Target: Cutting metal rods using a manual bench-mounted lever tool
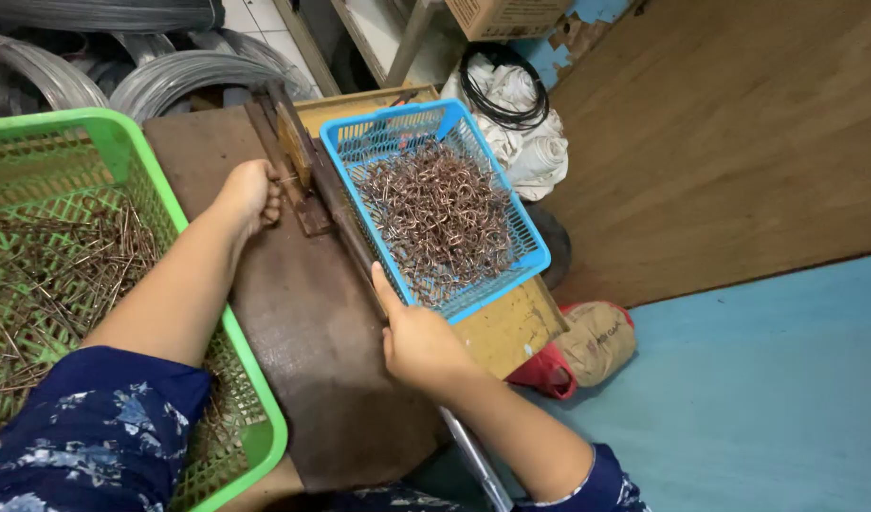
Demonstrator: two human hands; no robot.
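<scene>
Hands work at a rusty metal bending jig (298, 175) on a dark board (312, 322), centre frame. Left hand (250, 192) is curled against the jig's upper end; what it pinches cannot be told. Right hand (418, 341) is closed around the jig's long lever (355, 237), thumb extended along it. Blue basket (530, 248) of bent copper-coloured hooks (440, 213) sits just right of the lever. Green basket (250, 379) of straight rods (65, 265) occupies left frame.

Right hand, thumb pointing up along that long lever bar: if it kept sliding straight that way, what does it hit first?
The right hand points up the lever bar, close beside the blue basket of bent wire pieces. Going straight on, it would likely meet the bending jig block by the left hand; depth is unclear.
</scene>
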